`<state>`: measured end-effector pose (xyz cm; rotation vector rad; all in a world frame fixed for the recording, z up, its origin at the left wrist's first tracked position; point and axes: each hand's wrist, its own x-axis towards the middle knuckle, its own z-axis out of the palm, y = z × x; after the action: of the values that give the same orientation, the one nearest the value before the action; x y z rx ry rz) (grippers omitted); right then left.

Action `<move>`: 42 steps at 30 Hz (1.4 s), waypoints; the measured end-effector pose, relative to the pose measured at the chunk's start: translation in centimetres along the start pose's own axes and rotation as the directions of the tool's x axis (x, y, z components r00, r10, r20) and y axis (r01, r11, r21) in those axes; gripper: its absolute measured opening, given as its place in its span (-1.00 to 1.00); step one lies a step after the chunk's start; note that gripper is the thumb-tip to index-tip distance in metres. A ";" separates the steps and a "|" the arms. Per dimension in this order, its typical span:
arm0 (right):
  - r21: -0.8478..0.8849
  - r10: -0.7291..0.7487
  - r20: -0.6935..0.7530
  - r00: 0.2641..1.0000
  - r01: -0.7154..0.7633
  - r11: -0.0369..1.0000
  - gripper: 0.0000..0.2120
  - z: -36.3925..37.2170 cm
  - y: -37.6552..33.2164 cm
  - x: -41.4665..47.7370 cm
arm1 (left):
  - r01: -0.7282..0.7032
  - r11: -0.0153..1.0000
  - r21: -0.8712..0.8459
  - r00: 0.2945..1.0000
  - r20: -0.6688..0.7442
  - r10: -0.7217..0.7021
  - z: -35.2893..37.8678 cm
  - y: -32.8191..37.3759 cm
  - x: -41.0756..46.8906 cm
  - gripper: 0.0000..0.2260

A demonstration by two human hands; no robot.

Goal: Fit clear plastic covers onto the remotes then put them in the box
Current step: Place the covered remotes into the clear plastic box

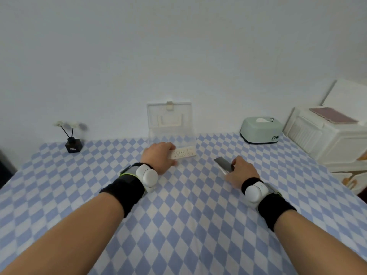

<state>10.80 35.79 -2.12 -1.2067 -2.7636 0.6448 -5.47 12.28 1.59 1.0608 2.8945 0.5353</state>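
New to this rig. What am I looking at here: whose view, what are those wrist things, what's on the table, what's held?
There is no robot here: a person works with bare hands, filmed by one wide-angle camera worn on the head, looking forward and down. Each wrist carries a black band with a white pod; what the pods do is not visible. The left hand has its grip on a white remote at the front of a clear box with its lid raised. The right hand holds a dark remote. On the checked tablecloth also stand a small black vase and a green tissue box.
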 end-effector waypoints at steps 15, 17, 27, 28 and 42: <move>0.090 -0.289 -0.096 0.953 0.297 0.951 -0.60 -3.4 -10.7 10.8 | -0.060 0.991 0.118 0.960 0.278 0.025 -1.7 -2.6 13.8 -0.60; 0.105 -0.311 -0.081 0.947 0.318 0.942 -0.59 -3.2 -11.4 11.2 | -0.085 0.995 0.044 0.949 0.309 0.067 -1.6 -2.9 14.6 -0.60; 0.132 -0.380 -0.011 0.925 0.378 0.916 -0.58 -0.7 -13.9 12.9 | -0.120 0.991 0.056 0.864 0.498 0.076 -2.3 -6.0 15.6 -0.66; 0.145 -0.385 -0.003 0.923 0.381 0.913 -0.58 -0.4 -14.1 12.7 | -0.120 0.990 0.074 0.857 0.511 0.066 -2.6 -6.3 15.5 -0.66; 0.145 -0.401 -0.042 0.915 0.403 0.904 -0.54 -0.9 -15.9 12.0 | -0.102 0.994 0.046 0.974 0.205 0.091 1.5 -5.7 15.7 -0.57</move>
<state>-8.20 35.02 3.70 -0.5780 -2.7650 0.7760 -20.95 18.62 -0.01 1.1925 2.7064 0.3276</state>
